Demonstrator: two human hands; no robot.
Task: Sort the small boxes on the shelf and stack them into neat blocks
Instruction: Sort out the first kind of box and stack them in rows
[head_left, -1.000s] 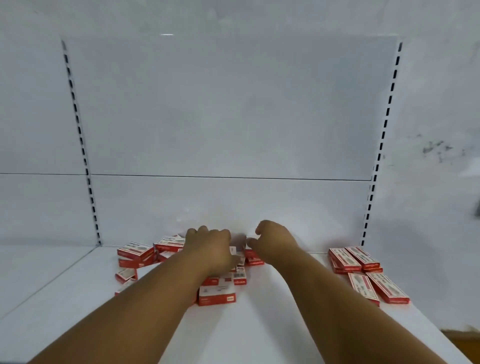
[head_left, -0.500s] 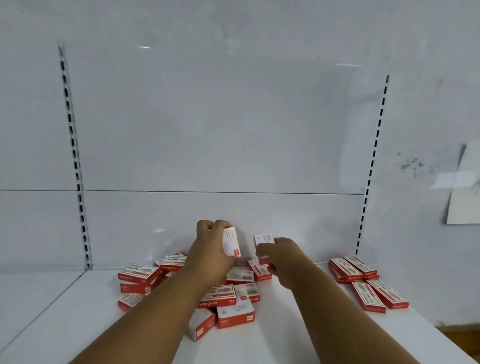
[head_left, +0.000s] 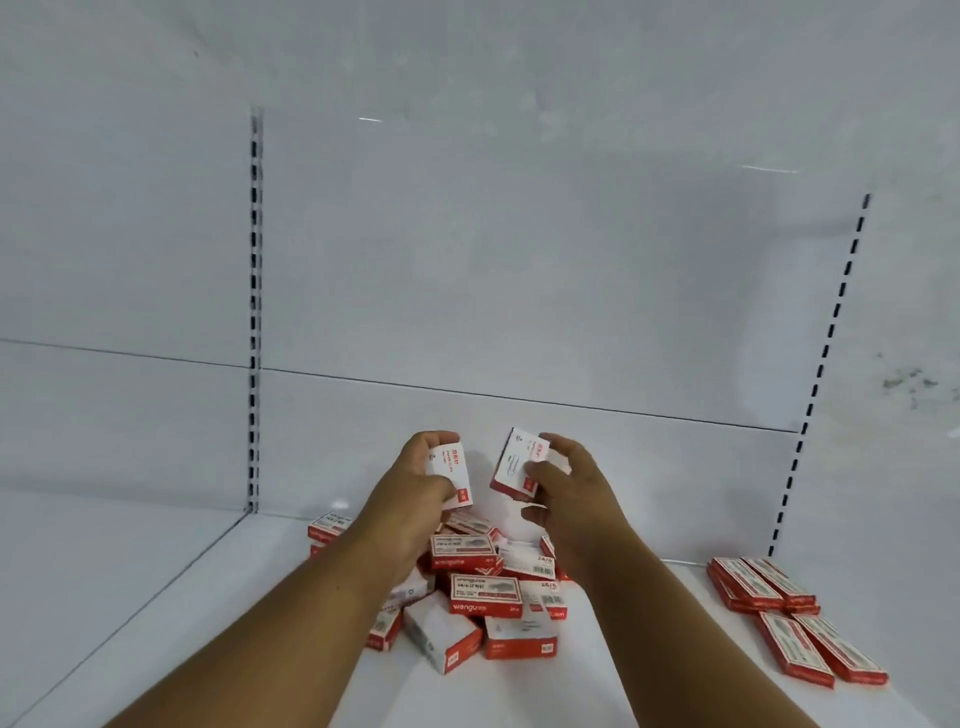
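Two hands are raised above a jumbled pile of small red-and-white boxes (head_left: 483, 592) on the white shelf (head_left: 156, 613): the left hand (head_left: 423, 483) grips one box (head_left: 451, 475), the right hand (head_left: 563, 483) pinches another box (head_left: 519, 465). Far right, long flat boxes (head_left: 769, 587) lie in two short stacks, with two more (head_left: 818, 649) laid singly in front.

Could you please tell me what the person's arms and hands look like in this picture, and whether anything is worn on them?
Both forearms are bare as far as the frame shows. No sleeve, glove, watch or ring is visible on the left hand or the right hand.
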